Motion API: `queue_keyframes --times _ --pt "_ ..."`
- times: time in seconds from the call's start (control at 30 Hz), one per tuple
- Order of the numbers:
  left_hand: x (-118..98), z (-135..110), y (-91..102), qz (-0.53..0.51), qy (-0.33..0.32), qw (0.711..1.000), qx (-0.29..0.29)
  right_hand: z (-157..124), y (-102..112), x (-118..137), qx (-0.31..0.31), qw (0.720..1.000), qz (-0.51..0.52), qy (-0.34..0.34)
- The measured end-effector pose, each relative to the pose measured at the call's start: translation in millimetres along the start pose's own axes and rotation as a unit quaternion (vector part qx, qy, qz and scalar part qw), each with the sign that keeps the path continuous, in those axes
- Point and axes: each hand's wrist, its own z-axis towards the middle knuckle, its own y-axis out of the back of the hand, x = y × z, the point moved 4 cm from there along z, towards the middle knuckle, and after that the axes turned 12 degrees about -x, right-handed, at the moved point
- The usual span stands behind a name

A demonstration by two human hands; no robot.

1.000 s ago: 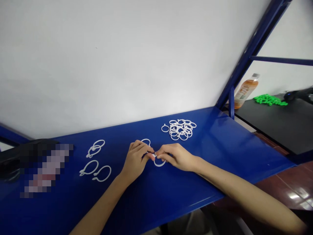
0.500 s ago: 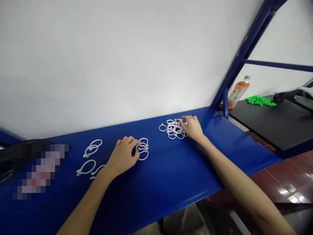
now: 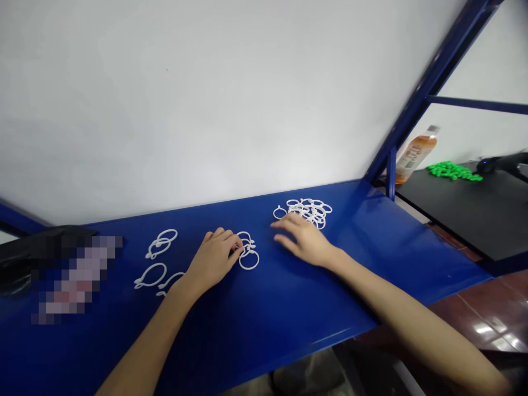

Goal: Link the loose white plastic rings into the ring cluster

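White plastic curtain rings with small eyelets lie in groups on the blue table point(image 3: 280, 308). My left hand point(image 3: 216, 256) is at a small cluster of rings point(image 3: 249, 259) in the middle, thumb and forefinger pinched on the edge of one ring. The hand partly hides that ring. My right hand point(image 3: 303, 239) is open, fingers spread and pointing left, just in front of the ring pile point(image 3: 315, 212) and covering its near edge. Nothing shows between its fingers. Left of my left hand lie two overlapping rings point(image 3: 161, 242) and more rings point(image 3: 152, 275), some partly behind the forearm.
A black bag point(image 3: 53, 247) and a blurred-out patch are at the far left. The white wall point(image 3: 231, 110) rises behind the table. At right, a blue metal frame point(image 3: 412, 104) stands before a black table point(image 3: 457, 214) with a bottle point(image 3: 416, 154) and green pieces point(image 3: 454, 170).
My right hand has moved left and nearer to me, off the ring pile, and its fingers have spread. My left thumb and forefinger have closed together at the middle cluster. The view has shifted slightly.
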Motion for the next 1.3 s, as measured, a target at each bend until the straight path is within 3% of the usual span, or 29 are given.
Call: queue_keyframes --times 0.07,0.17,0.27,0.47,0.57,0.7,0.87,1.03,1.3 --pt "0 -1 -0.9 0.012 -0.001 1.0 -0.008 -7 -18 24 0.092 0.993 0.041 0.069" --pt "2 -2 -2.0 0.032 -0.004 0.999 -0.033 -13 -35 35 0.139 0.984 0.024 0.108" --pt "6 -4 -2.4 0.045 -0.005 0.997 -0.054 -12 -37 25 0.135 0.988 0.018 0.077" --pt "1 0 6.4 0.056 0.01 0.995 -0.087 -7 -17 13 0.084 0.993 0.076 0.018" --pt "-14 1 11.1 -0.02 -0.021 0.994 -0.103 -5 -12 17 0.059 0.989 0.128 -0.046" --pt "-29 0 11.7 -0.117 -0.056 0.985 -0.117 -8 -19 22 0.093 0.967 0.211 -0.105" --pt "-38 -2 7.7 -0.138 -0.095 0.978 -0.124 -11 -23 19 0.068 0.972 0.198 -0.105" --pt "-44 -6 8.3 -0.103 -0.12 0.967 -0.198 -11 -18 22 0.026 0.972 0.226 -0.059" --pt "-55 -8 12.4 -0.045 -0.16 0.953 -0.254 -10 -15 28 0.029 0.963 0.254 -0.087"
